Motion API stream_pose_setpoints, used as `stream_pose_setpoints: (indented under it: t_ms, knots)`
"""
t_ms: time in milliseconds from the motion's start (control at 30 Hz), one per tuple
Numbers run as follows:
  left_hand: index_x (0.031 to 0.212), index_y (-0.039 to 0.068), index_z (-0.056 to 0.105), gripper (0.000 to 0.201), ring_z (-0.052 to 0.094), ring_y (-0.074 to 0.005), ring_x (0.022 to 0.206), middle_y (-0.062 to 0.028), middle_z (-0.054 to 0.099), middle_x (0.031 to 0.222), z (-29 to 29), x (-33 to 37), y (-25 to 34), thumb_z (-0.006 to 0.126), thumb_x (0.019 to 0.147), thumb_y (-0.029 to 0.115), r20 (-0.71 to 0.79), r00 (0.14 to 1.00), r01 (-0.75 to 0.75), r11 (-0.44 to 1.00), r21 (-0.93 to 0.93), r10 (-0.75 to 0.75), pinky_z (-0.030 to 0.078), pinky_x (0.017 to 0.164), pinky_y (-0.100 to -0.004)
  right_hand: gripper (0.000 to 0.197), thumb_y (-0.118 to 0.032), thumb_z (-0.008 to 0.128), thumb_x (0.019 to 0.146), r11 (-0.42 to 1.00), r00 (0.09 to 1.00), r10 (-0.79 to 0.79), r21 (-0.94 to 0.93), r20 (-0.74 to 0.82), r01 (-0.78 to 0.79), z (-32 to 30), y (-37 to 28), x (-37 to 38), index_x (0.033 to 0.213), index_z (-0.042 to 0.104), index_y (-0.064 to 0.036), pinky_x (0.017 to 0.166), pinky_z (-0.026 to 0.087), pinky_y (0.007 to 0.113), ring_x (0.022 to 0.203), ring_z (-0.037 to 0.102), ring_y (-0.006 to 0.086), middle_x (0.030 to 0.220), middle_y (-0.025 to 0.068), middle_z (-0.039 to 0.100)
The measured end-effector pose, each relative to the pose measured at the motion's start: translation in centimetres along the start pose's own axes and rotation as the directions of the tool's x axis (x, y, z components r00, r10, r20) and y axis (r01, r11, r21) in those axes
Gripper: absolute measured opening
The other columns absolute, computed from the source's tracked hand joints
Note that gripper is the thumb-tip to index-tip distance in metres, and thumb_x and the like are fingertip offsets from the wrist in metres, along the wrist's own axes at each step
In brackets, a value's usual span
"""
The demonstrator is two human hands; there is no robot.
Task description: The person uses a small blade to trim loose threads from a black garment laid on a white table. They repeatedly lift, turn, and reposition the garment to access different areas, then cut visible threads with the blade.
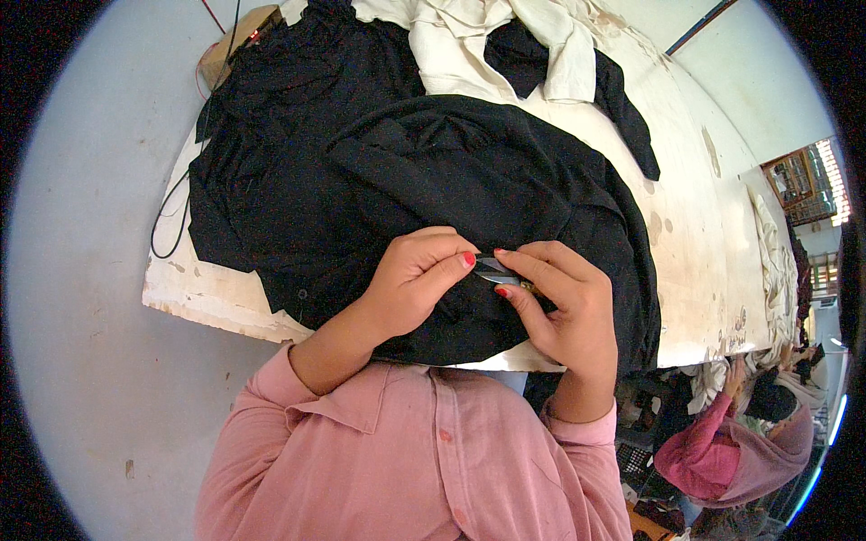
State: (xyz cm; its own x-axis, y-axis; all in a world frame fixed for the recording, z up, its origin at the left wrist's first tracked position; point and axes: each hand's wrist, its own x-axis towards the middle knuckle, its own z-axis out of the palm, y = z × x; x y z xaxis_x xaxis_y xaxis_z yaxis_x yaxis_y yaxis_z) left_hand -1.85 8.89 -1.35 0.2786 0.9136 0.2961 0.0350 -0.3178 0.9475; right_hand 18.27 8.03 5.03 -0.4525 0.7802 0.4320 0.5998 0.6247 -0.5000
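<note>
Thread snips (502,279) are grasped by the right hand (566,298); the left hand (410,281) is pinched against a black garment (487,180), its exact hold unclear.

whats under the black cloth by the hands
A pale, worn tabletop shows past the left and right edges of the black cloth, so the cloth appears to rest on it. Anything beneath its middle is covered and cannot be seen.

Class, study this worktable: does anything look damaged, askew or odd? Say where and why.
The pale table looks worn: its front edge, left of the black fabric, is chipped and ragged, and brownish blotches mark its surface to the right. Their cause isn't clear.
</note>
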Motion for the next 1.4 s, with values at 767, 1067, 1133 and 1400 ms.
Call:
stream_pose_setpoints:
  t_ms: [767, 1067, 1133, 1400]
  knots:
    - [0.092, 0.001, 0.063, 0.015, 0.049, -0.0163, 0.086, -0.0078, 0.049, 0.100, -0.5, -0.2, -0.3, 0.058, 0.080, -0.005, 0.029, 0.983, -0.183, 0.976, 0.121, 0.181, 0.039, 0.079, -0.0266, 0.029, 0.002, 0.070, 0.055, 0.990, 0.909, -0.140, -0.052, -0.392, 0.130, 2.6, 0.7, -1.8, 0.083, 0.064, -0.0047, 0.057, 0.048, 0.033, 0.066, 0.063, 0.0242, 0.076, 0.0092, 0.062]
    - [0.099, -0.003, 0.064, 0.019, 0.052, -0.0184, 0.102, -0.0112, 0.051, 0.112, -0.4, -0.1, -0.2, 0.069, 0.082, 0.005, -0.014, 0.976, -0.215, 0.976, 0.030, 0.216, 0.040, 0.089, -0.0288, 0.033, -0.017, 0.076, 0.061, 0.955, 0.938, -0.279, -0.161, -0.205, 0.249, 3.3, 0.1, -2.2, 0.091, 0.068, -0.0067, 0.052, 0.046, 0.031, 0.060, 0.058, 0.0197, 0.081, 0.0055, 0.061]
    - [0.101, -0.003, 0.064, 0.023, 0.052, -0.0190, 0.104, -0.0110, 0.051, 0.114, -0.3, -0.1, -0.5, 0.072, 0.082, 0.007, -0.014, 0.981, -0.195, 0.980, 0.050, 0.196, 0.041, 0.090, -0.0288, 0.041, -0.017, 0.078, 0.060, 0.986, 0.958, -0.167, -0.051, -0.233, 0.160, 2.9, -0.2, -1.9, 0.099, 0.066, -0.0065, 0.054, 0.048, 0.031, 0.064, 0.059, 0.0216, 0.085, 0.0076, 0.061]
    - [0.123, 0.001, 0.049, 0.059, 0.052, -0.0222, 0.108, -0.0122, 0.046, 0.120, 0.6, -0.8, 0.6, 0.081, 0.075, 0.015, -0.036, 0.994, -0.103, 0.994, -0.032, 0.102, 0.045, 0.086, -0.0282, 0.049, 0.006, 0.068, 0.061, 0.998, 0.905, 0.056, 0.004, -0.421, -0.060, 3.4, 0.9, -2.2, 0.109, 0.068, -0.0058, 0.061, 0.048, 0.030, 0.069, 0.059, 0.0232, 0.084, 0.0113, 0.059]
